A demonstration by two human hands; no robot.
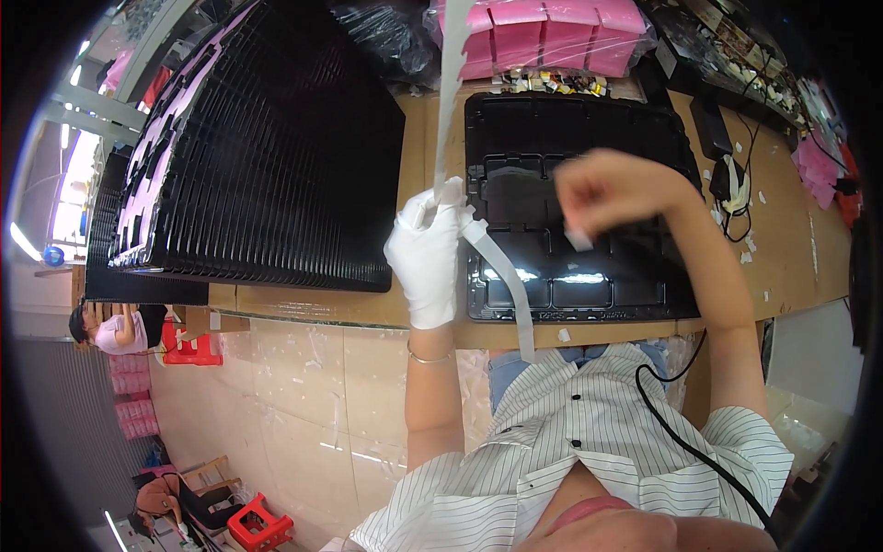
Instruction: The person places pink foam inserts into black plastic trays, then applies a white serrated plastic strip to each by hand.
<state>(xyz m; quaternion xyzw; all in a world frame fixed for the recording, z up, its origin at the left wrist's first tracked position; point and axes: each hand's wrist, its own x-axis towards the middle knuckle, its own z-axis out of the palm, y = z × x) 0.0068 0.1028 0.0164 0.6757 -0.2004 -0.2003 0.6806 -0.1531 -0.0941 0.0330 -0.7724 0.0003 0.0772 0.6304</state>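
Left hand (429, 253), gloved, pinches the white strip (449, 101); strip's long axis runs 12 to 6 o'clock, its tail hanging past the counter (322, 304) edge. Right hand (612, 189), bare, pinches a small white piece (579, 239) at 3 o'clock of the strip, above the black tray (662, 138). Left hand nearer the strip.

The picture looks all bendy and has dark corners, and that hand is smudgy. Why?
Head view: the fisheye lens bends the table edge and blacks out the corners; the right hand is smeared by motion blur, the gloved left hand looks sharper; lamp glare shines on the black tray.
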